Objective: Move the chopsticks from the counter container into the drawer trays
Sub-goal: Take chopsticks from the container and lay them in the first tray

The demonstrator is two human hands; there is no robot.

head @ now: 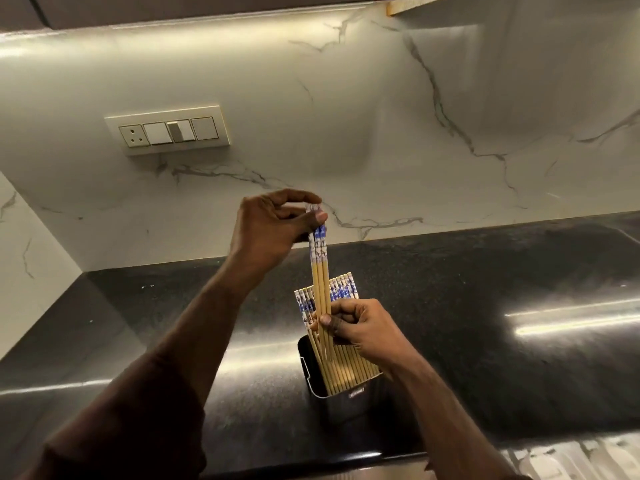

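Observation:
A black container [349, 398] stands near the front edge of the dark counter, holding several bamboo chopsticks [341, 367] with blue-and-white patterned tops. A small bunch of chopsticks [320, 271] is raised upright above the container. My left hand [273, 226] pinches the patterned top ends of that bunch between thumb and fingers. My right hand [360, 329] grips the same bunch lower down, just above the container's rim, and covers part of the chopsticks behind it. The drawer trays are barely visible at the bottom right.
The glossy black counter [485, 306] runs back to a white marble backsplash. A switch and socket panel [168, 129] is on the wall at upper left. A pale tray-like area [571, 459] shows below the counter edge at bottom right.

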